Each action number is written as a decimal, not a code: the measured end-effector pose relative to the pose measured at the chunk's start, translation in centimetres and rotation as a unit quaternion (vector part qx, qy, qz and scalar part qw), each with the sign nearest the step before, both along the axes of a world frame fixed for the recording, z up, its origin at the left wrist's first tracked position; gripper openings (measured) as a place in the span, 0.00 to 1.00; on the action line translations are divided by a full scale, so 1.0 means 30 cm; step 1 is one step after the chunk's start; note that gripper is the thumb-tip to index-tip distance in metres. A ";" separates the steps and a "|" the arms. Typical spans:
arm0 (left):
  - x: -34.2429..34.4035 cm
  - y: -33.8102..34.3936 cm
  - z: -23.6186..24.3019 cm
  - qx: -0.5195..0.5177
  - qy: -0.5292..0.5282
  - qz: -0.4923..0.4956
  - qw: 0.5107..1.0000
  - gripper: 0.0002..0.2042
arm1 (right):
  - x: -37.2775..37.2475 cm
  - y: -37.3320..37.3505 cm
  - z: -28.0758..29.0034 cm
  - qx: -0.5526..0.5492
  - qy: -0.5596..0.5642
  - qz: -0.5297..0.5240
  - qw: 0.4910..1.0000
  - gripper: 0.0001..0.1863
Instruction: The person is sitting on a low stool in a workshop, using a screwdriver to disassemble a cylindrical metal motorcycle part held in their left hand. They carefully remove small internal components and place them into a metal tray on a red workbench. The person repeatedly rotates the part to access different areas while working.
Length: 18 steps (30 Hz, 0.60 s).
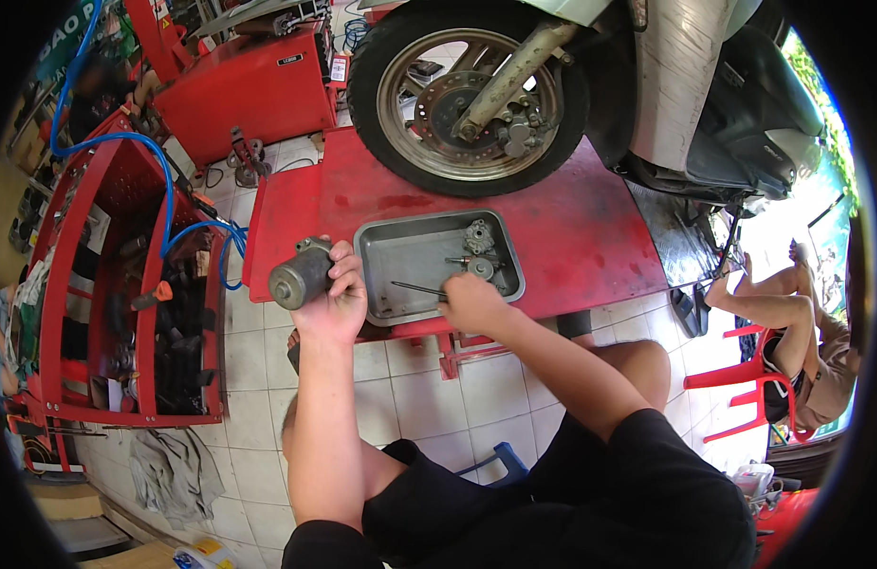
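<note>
My left hand (340, 296) is closed around a grey cylindrical motor (298, 279), raised at the left end of a metal tray (386, 254). Its round end with a central boss faces toward me, and a smaller fitting sticks out at the top. Over the tray, my right hand (472, 304) grips a thin dark screwdriver (415, 287) whose tip points left; the fingers hide its handle. Inside the tray's right half lie a round metal housing (477, 236) and a small gear-like part (480, 267), with other small pieces partly behind my right hand.
The tray rests on a red lift platform (590, 237), below a motorbike's front wheel (467, 104). A red tool cart (144, 284) with a blue air hose (168, 190) stands left. At right, a person sits on a red plastic chair (742, 389). A grey cloth (177, 474) lies on the floor.
</note>
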<state>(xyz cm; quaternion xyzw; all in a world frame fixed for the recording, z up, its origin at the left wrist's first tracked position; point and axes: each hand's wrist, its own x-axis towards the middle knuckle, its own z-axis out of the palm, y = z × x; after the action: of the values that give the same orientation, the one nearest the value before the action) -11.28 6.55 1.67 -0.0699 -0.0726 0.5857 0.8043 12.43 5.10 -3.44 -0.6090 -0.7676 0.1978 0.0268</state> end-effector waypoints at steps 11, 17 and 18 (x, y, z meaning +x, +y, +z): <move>0.011 0.007 -0.016 -0.009 0.011 -0.011 1.000 0.18 | 0.298 -0.014 0.021 0.038 -0.117 0.006 0.992 0.10; 0.006 0.013 -0.015 -0.009 0.015 -0.013 1.000 0.18 | 0.322 -0.016 0.032 0.026 -0.111 -0.050 0.992 0.11; 0.005 0.015 -0.014 -0.005 0.017 -0.014 1.000 0.18 | 0.328 -0.018 0.043 0.022 -0.109 -0.060 0.992 0.12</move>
<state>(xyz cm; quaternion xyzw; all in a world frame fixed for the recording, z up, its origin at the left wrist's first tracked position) -11.14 6.99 1.25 -0.0653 -0.0553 0.5761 0.8129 22.26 4.55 -2.16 -0.6715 -0.7319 0.1114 -0.0317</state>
